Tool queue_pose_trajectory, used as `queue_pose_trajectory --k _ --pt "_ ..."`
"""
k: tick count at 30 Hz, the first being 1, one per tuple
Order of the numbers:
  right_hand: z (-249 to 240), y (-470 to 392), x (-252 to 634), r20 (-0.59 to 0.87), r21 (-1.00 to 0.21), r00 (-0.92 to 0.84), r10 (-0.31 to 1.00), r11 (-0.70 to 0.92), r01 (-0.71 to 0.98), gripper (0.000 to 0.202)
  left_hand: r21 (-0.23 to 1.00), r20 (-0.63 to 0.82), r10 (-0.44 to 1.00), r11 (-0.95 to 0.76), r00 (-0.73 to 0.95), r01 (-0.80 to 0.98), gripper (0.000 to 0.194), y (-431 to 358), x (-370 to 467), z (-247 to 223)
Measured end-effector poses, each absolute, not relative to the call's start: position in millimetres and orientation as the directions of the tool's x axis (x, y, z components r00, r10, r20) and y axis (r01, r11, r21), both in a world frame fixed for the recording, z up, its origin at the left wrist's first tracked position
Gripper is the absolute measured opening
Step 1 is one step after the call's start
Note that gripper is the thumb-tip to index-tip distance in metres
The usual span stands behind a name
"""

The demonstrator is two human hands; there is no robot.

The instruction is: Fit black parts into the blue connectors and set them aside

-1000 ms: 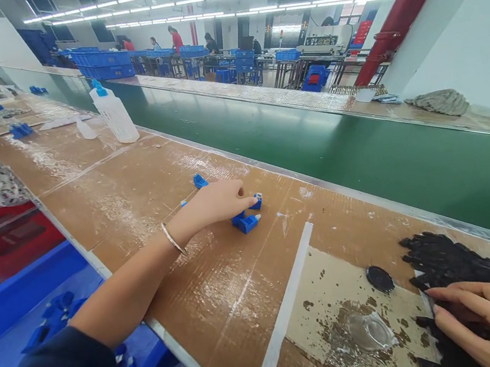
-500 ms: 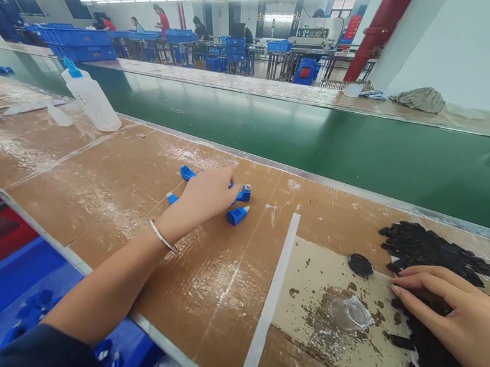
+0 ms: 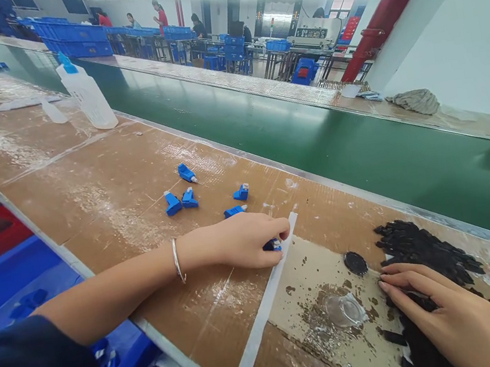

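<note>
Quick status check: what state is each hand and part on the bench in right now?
left hand: closed on a blue part, resting on the bench
right hand: flat, fingers on the black parts pile
loose blue parts: lying apart on the cardboard
squeeze bottle: upright, capped

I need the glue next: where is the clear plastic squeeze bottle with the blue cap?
The clear plastic squeeze bottle with the blue cap stands upper left in the head view, on the brown cardboard-covered bench beside the green conveyor belt.

Head-worn, looking forward and down along the workbench [image 3: 99, 190]. Close over both forearms, with the green belt [image 3: 312, 133] running rightward beyond.
</note>
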State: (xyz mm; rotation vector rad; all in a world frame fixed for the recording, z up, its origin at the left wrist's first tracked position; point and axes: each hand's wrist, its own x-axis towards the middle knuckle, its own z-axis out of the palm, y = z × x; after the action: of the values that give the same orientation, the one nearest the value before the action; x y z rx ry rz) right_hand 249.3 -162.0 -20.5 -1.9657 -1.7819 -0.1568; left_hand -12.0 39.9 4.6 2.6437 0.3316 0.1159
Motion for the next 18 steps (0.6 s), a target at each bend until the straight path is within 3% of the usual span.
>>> queue_pose_trajectory --k 9,18 --pt "-27.8 -162.4 250.7 0.410 -0.221 0.088 0.908 0.005 0.975 0.047 0.434 0.057 0.225 -0.883 0.973 0.179 0.014 40.9 -8.8 -8.4" --pt "-22.0 -160.6 248.3 0.422 -0.211 0.074 0.903 0.019 0.977 0.059 0.288 0.025 0.159 -0.947 0.987 0.145 0.012 39.5 -5.5 -12.2"
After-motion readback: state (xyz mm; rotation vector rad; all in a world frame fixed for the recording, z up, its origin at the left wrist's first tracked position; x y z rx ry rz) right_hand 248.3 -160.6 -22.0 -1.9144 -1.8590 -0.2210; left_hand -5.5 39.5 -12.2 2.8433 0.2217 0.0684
